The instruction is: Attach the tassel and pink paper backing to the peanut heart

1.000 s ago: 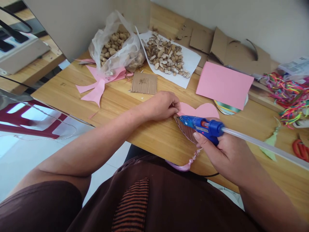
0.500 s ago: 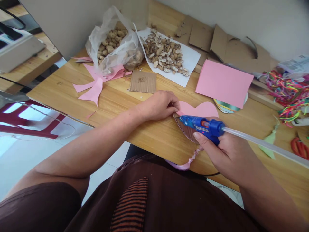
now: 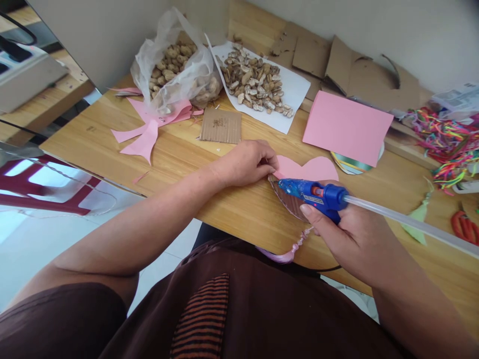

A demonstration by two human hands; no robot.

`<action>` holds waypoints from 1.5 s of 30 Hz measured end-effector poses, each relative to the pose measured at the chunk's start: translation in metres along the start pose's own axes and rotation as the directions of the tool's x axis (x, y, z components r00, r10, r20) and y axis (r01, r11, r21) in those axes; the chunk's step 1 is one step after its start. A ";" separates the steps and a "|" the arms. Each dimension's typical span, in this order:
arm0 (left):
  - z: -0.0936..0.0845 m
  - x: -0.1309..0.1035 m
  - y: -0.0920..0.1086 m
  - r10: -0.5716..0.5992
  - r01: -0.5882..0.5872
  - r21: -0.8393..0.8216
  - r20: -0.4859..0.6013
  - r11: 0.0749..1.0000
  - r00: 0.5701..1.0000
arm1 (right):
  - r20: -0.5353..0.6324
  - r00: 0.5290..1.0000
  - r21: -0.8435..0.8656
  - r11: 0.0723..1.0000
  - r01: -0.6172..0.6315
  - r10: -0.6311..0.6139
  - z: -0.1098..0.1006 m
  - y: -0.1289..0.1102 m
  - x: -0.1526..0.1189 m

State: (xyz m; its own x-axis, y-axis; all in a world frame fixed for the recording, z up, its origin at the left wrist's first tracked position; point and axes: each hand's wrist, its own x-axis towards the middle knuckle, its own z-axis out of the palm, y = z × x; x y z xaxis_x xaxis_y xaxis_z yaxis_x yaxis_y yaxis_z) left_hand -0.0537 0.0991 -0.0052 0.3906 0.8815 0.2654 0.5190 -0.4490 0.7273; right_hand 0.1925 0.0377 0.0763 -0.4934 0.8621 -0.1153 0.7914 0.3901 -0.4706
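Note:
My right hand (image 3: 348, 227) is wrapped round a blue hot glue gun (image 3: 314, 194), with a long clear glue stick (image 3: 396, 222) coming out of its back. The gun's nozzle points left, at the edge of a brown corrugated cardboard piece (image 3: 290, 202). Against that piece's far side lies a pink paper heart (image 3: 309, 168). My left hand (image 3: 258, 162) pinches the left edge where paper and cardboard meet, close to the nozzle. A pink beaded tassel (image 3: 288, 254) hangs down below the cardboard, towards me. The gun and right hand hide part of both pieces.
Behind are a plastic bag of peanuts (image 3: 174, 70) and peanut shells (image 3: 258, 80) on white paper. Pink scraps (image 3: 140, 139) and a cardboard square (image 3: 220, 126) lie left; a pink sheet (image 3: 348, 127), colourful cords (image 3: 441, 139) and red-handled pliers (image 3: 464, 227) lie right.
Both hands, the glue gun and the heart stay almost exactly where they were. Only a very slight shift of the camera view shows.

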 end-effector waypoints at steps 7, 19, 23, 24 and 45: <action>-0.001 -0.001 0.001 0.009 -0.009 0.004 -0.005 1.000 1.000 | 0.020 1.000 0.024 1.000 0.007 -0.008 0.000 0.000 -0.002; 0.000 -0.004 0.004 0.022 -0.022 0.017 -0.005 1.000 1.000 | 0.024 0.999 -0.007 1.000 0.025 -0.025 -0.002 0.009 -0.013; 0.001 -0.004 0.005 0.027 -0.027 0.021 -0.011 0.999 1.000 | 0.043 0.999 -0.004 1.000 -0.009 0.009 -0.001 0.013 -0.018; 0.001 -0.005 0.005 0.029 -0.028 0.023 -0.015 0.999 0.999 | 0.043 0.999 0.000 1.000 -0.017 0.017 -0.001 0.014 -0.019; 0.003 -0.009 0.008 0.078 -0.075 0.074 -0.040 0.994 0.996 | 0.010 1.000 -0.020 1.000 -0.011 0.012 0.000 0.016 -0.035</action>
State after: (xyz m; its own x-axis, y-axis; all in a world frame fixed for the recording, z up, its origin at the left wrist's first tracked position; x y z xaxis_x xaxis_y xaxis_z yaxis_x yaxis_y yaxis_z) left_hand -0.0509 0.0867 -0.0036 0.3994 0.8488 0.3464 0.5433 -0.5235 0.6563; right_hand 0.2218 0.0139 0.0728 -0.4880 0.8631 -0.1298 0.8040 0.3867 -0.4517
